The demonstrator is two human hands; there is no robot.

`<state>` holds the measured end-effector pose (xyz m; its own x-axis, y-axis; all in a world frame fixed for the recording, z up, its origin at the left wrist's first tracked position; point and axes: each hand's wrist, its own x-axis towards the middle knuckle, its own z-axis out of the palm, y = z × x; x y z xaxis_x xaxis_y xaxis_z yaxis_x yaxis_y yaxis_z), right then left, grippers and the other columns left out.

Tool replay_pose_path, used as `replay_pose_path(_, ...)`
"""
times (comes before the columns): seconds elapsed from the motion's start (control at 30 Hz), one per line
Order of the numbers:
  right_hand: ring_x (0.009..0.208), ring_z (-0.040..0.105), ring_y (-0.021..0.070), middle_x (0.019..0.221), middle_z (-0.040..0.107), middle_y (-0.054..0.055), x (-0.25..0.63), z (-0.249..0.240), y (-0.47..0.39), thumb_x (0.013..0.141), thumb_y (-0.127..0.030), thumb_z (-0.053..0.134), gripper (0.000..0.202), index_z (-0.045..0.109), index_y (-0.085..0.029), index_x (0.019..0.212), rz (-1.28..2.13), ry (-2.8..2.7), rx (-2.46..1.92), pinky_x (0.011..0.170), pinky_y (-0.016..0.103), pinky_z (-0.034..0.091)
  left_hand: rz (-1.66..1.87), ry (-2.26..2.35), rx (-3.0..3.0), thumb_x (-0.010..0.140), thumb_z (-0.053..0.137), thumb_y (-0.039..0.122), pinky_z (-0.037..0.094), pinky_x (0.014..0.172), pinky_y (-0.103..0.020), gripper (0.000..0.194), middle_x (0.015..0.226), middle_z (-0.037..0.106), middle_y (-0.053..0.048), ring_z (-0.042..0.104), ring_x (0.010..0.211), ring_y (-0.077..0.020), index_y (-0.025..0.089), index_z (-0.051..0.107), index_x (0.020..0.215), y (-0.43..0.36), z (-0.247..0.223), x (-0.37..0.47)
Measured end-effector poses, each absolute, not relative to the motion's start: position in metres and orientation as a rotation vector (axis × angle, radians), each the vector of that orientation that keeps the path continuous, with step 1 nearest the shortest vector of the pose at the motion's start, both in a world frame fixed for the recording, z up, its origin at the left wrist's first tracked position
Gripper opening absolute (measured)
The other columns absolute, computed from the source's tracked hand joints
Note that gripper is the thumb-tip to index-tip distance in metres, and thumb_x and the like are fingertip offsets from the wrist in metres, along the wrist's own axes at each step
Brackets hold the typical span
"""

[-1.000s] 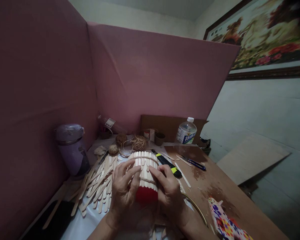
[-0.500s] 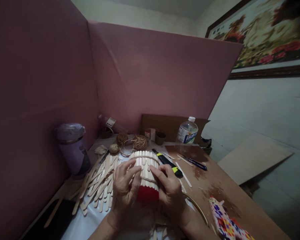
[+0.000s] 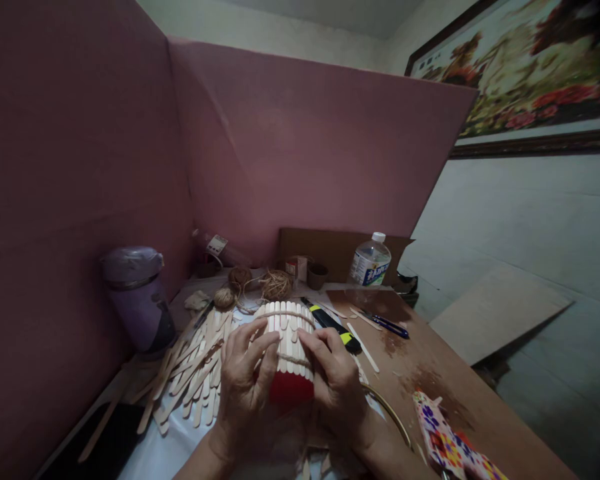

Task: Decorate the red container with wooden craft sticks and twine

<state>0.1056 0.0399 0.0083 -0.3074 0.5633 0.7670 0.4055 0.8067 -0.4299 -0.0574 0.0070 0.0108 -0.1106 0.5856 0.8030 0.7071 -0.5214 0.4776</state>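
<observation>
A red container lies on its side between my hands, covered with a row of pale craft sticks. Two bands of twine run across the sticks. Small rounded stick pieces sit on top, between the bands. My left hand is curled around the left side, its thumb and fingertips on the sticks. From the right, my right hand grips the other side, with its index fingertip and thumb by the small pieces. The underside of the container and some fingertips are hidden.
Loose craft sticks are heaped at the left. Behind lie twine balls; a purple tumbler and plastic bottle stand farther out. Right are a black-yellow utility knife, blue cutter and flower-patterned object.
The whole view has shifted slightly, so things appear a little farther left. Both hands keep their hold on the stick-covered container, with barely any finger movement.
</observation>
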Motion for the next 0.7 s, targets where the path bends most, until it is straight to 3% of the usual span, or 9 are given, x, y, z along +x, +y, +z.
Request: replay_pose_path(0.7, 0.079, 0.052, 0.0158, 0.092, 0.044, 0.006, 0.1077, 0.0094, 0.0403, 0.081, -0.005, 0.048, 0.047, 0.054, -0.021, 0.124, 0.228, -1.992, -0.672, 0.068, 0.027, 0.049, -1.619, -1.443, -2.063, 0.084, 0.052, 0.013, 0.040, 0.089, -0.039, 0.023, 0.113, 0.053, -0.005, 0.050, 0.106, -0.0208, 0.026, 0.060, 0.102, 0.0088, 0.0135, -0.0604)
